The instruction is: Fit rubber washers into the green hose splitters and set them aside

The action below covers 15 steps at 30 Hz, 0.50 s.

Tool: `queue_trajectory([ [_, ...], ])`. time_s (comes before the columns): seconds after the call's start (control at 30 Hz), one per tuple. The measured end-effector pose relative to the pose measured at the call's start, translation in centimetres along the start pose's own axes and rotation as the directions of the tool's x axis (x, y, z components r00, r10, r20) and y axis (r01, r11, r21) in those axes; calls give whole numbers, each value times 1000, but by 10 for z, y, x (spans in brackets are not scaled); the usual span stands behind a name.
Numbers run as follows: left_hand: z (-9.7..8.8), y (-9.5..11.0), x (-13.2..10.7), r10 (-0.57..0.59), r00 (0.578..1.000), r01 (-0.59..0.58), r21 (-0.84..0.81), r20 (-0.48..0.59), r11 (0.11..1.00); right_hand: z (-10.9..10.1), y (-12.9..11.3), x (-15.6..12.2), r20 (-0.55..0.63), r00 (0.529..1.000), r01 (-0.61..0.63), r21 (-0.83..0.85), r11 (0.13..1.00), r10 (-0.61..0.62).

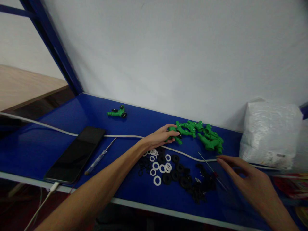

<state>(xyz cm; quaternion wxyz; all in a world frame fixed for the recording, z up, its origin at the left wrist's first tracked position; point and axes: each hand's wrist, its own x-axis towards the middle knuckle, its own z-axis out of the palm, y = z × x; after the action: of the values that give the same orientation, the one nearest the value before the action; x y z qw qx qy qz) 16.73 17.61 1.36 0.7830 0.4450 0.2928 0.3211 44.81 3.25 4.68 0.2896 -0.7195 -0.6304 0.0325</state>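
My left hand is wrapped around a green plastic hose splitter with black parts, beside the pile of similar green splitter bodies. Just to the right, my right hand has thumb and index fingertips brought together in a pinch, close to the white cable. Whatever lies between those fingertips is too small to make out. A screwdriver with a thin shaft lies left of that hand. White rings, black washers and small black parts are spread between the two hands.
A finished-looking green splitter lies at the back left. A black phone with a plugged-in cord and a clear-handled screwdriver lie on the blue table. A plastic-wrapped white package stands at the right against the wall.
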Motion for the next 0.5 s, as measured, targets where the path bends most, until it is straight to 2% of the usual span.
queue_trajectory([
  [0.07,0,1,-1,-5,1000,5,-3,-24,1000,-4,19,-17,70,997,19,-69,997,-14],
  [0.17,1,3,-3,-7,999,8,17,-40,1000,-3,34,-35,145,989,22,-81,996,-11],
  [0.27,-1,4,-3,-14,999,16,37,-38,999,2,39,-41,170,985,29,-70,997,-17],
  [0.5,0,7,-5,-2,996,5,28,-86,1000,12,37,-34,157,987,39,-28,999,-34],
])
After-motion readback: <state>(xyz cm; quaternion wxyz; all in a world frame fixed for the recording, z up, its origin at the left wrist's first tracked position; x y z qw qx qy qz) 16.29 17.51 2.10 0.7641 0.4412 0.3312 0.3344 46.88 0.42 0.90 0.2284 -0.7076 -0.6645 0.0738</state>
